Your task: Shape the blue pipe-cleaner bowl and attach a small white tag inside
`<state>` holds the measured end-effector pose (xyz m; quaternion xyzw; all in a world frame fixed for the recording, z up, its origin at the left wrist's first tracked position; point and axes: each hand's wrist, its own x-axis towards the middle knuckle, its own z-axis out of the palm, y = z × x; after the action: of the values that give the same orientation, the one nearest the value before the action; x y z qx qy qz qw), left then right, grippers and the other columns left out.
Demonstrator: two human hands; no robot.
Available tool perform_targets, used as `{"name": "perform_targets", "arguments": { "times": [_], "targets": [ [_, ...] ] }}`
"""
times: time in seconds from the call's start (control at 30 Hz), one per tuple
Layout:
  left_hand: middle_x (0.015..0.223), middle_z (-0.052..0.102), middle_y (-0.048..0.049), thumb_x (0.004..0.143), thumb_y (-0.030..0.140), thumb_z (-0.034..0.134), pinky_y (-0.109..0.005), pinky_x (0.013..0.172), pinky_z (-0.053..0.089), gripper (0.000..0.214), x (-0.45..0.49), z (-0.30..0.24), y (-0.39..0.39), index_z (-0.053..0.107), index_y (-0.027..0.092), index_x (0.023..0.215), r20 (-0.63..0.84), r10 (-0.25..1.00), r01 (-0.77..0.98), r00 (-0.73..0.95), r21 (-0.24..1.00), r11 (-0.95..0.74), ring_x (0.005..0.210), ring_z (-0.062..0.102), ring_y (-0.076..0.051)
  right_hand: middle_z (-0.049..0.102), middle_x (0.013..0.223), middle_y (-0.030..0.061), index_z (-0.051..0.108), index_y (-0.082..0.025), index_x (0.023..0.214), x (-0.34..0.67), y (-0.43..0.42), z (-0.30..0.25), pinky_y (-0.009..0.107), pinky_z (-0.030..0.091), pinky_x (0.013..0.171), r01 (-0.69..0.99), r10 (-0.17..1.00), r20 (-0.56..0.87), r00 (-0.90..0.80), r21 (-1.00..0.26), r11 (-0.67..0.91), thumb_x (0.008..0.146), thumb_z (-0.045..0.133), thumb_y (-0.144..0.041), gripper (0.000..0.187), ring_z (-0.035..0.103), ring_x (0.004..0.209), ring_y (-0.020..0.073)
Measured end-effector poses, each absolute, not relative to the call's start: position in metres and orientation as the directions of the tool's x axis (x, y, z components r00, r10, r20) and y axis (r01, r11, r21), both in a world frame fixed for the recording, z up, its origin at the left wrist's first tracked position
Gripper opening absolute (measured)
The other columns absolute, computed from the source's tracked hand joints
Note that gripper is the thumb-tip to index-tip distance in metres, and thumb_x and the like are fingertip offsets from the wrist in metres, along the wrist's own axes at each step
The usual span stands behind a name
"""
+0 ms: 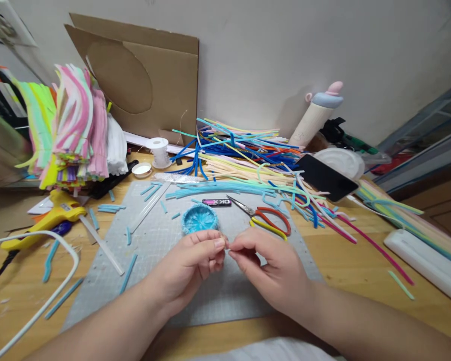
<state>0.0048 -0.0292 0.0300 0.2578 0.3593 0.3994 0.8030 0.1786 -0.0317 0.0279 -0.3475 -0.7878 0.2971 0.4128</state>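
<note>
My left hand point(199, 253) and my right hand point(266, 258) meet fingertip to fingertip above the grey cutting mat point(218, 301). Both are closed in a pinch, thumb against forefinger. Whatever lies between the fingertips is too small or hidden to make out. Just beyond my left hand sits a round blue fuzzy dish-like piece point(200, 216), partly covered by the fingers. Behind my right hand lie scissors point(265, 215) with red and yellow handles, blades apart. A small black battery-like item point(217, 202) marked "OKX" rests between the dish-like piece and the scissors.
Bundles of coloured pipe cleaners point(244, 155) spread along the back. A yellow glue gun point(56, 213) and its white cord lie left, with short blue pieces point(128, 273) nearby. A phone point(325, 175) and a white power strip point(428, 260) are right. Cardboard point(173, 75) leans on the wall.
</note>
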Motion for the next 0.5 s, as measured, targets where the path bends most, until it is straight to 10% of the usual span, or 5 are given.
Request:
{"name": "perform_targets", "arguments": {
  "times": [0.5],
  "targets": [
    [0.061,0.055,0.0000,0.072,0.019,0.073,-0.016,0.055,0.041,0.013,-0.002,0.028,-0.026,0.066,0.011,0.065,-0.407,0.725,-0.428,0.555,0.608,0.669,0.055,0.051,-0.006,0.064,0.080,0.0025,0.060,-0.019,0.089,0.188,-0.019,0.040,0.024,0.047,0.070,0.213,0.703,0.404,-0.586,-0.760,0.615,0.088,0.054,-0.009,0.012,0.058,0.075,0.0128]
  ]
}}
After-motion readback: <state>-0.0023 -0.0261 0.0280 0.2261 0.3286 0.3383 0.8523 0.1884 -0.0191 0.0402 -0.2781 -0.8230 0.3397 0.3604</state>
